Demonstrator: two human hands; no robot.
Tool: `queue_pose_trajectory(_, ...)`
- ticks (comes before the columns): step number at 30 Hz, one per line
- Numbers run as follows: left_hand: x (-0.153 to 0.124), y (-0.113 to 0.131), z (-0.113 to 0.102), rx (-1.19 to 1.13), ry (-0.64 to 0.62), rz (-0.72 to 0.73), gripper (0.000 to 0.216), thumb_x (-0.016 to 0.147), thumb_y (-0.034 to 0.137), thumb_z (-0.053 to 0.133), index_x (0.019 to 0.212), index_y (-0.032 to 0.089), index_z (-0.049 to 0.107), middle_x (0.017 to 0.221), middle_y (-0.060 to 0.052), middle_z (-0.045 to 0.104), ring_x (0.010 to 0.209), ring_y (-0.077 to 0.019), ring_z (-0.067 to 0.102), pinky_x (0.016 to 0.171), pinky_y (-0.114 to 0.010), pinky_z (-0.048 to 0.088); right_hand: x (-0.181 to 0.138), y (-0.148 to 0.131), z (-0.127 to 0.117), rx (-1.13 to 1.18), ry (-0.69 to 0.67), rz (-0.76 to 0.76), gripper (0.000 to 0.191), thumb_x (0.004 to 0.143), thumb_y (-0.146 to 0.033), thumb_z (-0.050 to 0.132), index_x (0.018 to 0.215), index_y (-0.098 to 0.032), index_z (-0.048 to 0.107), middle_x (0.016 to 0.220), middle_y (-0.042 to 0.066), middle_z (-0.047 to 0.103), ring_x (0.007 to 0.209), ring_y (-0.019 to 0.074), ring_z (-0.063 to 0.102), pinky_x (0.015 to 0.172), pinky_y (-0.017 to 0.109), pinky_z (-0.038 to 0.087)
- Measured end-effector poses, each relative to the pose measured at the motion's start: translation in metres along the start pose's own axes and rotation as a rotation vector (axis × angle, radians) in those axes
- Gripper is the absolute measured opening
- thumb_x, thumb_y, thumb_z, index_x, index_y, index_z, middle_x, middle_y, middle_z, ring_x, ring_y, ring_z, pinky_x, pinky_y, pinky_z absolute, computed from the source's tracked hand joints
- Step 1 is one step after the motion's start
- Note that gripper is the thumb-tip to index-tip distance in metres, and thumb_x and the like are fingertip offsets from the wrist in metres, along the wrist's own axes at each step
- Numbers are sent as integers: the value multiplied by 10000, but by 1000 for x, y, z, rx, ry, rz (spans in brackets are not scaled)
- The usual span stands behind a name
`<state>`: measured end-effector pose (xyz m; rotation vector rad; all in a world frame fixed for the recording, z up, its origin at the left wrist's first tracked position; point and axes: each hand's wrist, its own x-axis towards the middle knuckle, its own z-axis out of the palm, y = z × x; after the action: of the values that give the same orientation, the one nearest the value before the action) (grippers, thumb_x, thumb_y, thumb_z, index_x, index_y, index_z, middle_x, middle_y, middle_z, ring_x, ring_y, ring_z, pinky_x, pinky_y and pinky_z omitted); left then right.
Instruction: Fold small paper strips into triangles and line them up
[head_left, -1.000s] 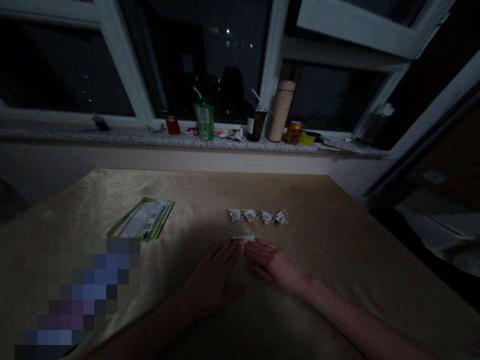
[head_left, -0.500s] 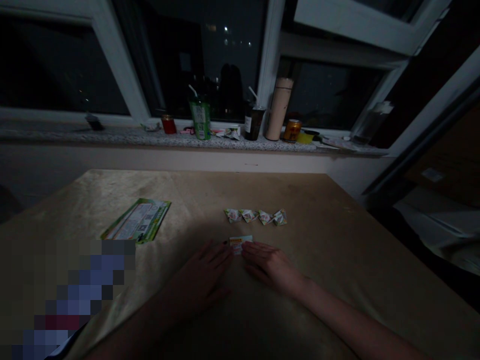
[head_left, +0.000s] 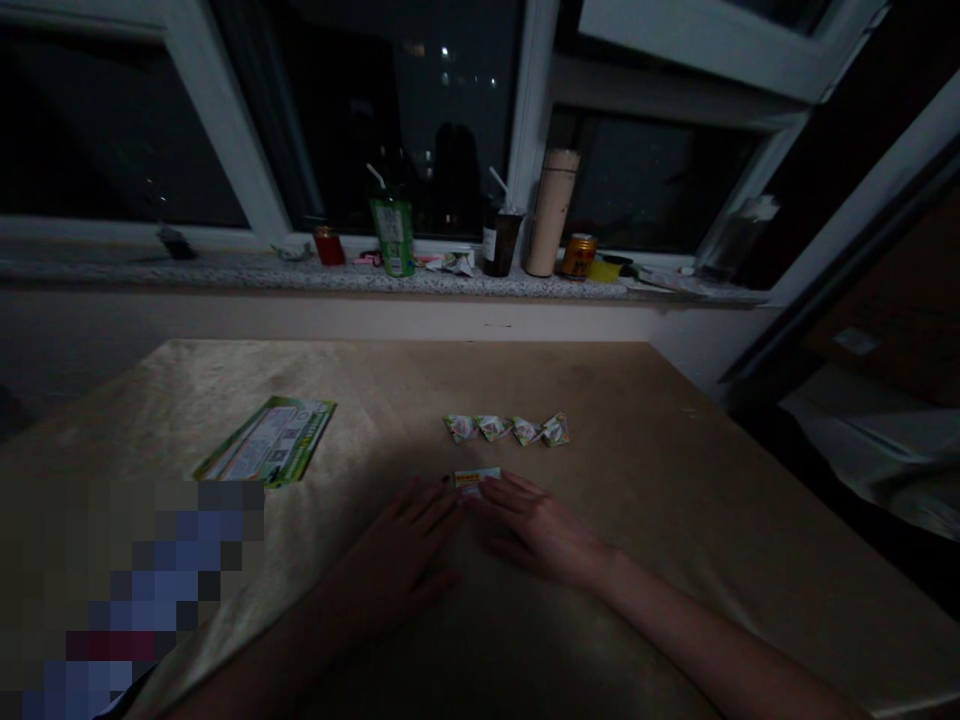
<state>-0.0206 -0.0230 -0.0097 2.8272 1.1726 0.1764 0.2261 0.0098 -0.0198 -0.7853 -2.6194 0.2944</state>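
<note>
A small printed packet (head_left: 476,475), white with an orange-yellow band, lies flat on the cloth-covered table (head_left: 600,390). My left hand (head_left: 409,540) rests at its left edge, fingers stretched out and flat. From the right, my right hand (head_left: 536,525) lies with extended fingers over the packet's lower right part and hides that corner. Neither hand grips anything. Beyond the packet, several small folded triangular packets (head_left: 493,428), white and green, sit in a row. A tiny dark spot (head_left: 445,479) shows by the left fingertips.
A larger green-and-white printed pouch (head_left: 270,440) lies to the left. On the windowsill (head_left: 337,274) stand a green cup (head_left: 393,235) with a straw, a dark cup (head_left: 500,243), a tall pinkish flask (head_left: 553,215), an orange can (head_left: 578,257) and a red jar (head_left: 328,246).
The whole view has shifted slightly. My right fingers have slid left across the packet, covering more of its lower part. My left hand stays about where it was.
</note>
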Motion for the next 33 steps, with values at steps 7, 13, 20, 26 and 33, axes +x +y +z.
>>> queue_pose_trajectory(7,1,-1,3,-77,0,-8,626,912,453,447,1457,209,258,1468,-63,370,1312,-240,375,1085,-381,290,6,-2,2,-52,20,21,364,917,-327,499,1252,-197,560,1272,81,589,1212,185,514,1105,376,319)
queue_pose_trajectory(13,2,-4,0,1,1,18,571,943,439,401,1455,221,270,1472,-57,360,1317,-249,369,1108,-438,231,7,6,2,-71,19,28,302,963,-245,407,1190,-239,606,1225,9,628,1230,165,497,1134,400,270)
queue_pose_trajectory(20,0,-10,2,4,-28,15,620,937,526,385,1473,286,188,1490,-36,320,1328,-276,349,1097,-483,222,0,14,-9,-2,34,-13,316,948,-225,447,1234,-288,567,1222,-12,628,1301,175,415,1142,470,230)
queue_pose_trajectory(26,0,-10,1,4,-45,8,651,917,561,403,1469,277,209,1490,-49,317,1333,-287,338,1088,-492,231,-6,18,-18,21,14,-7,337,952,-213,438,1265,-295,537,1244,-15,612,1315,178,393,1155,506,155)
queue_pose_trajectory(33,-2,-14,6,21,-49,13,638,922,522,425,1469,269,215,1500,-52,297,1347,-287,312,1099,-494,203,-8,21,-16,54,10,35,320,965,-219,409,1236,-281,567,1232,-13,622,1317,182,391,1155,493,167)
